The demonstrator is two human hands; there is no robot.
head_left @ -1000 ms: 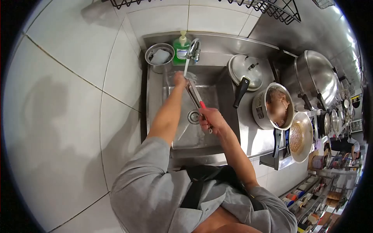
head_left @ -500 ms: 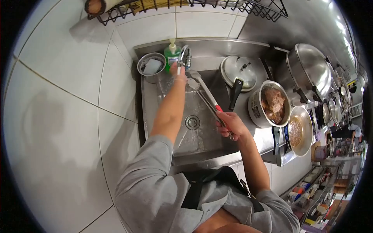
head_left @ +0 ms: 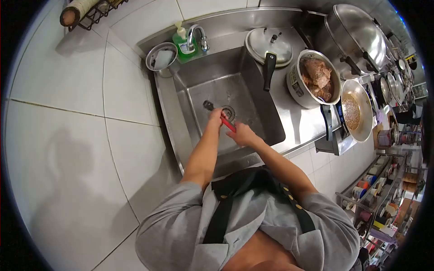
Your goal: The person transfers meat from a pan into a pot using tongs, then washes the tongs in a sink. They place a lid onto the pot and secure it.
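Note:
Red-handled metal tongs (head_left: 229,124) are held low over the sink (head_left: 195,118), with their tips pointing to the upper left. My left hand (head_left: 217,115) is closed around the tongs toward the tip end. Closer to my body, my right hand (head_left: 243,134) grips the red handle. Part of the tongs is hidden by my fingers. Just beyond my hands lies the sink drain (head_left: 229,111). The curved faucet (head_left: 194,36) stands at the far rim, and no stream of water shows under it.
Beside the faucet are a green soap bottle (head_left: 184,45) and a metal bowl with a pale block (head_left: 163,59). To the right stand a pressure-cooker lid (head_left: 275,43), a pot (head_left: 296,86) holding meat, a pan of brown liquid (head_left: 361,128) and a large pot (head_left: 341,36).
My left hand has come back from the faucet and taken hold of the tongs. The running water has stopped. My right hand has shifted left with the tongs, and the view has tilted.

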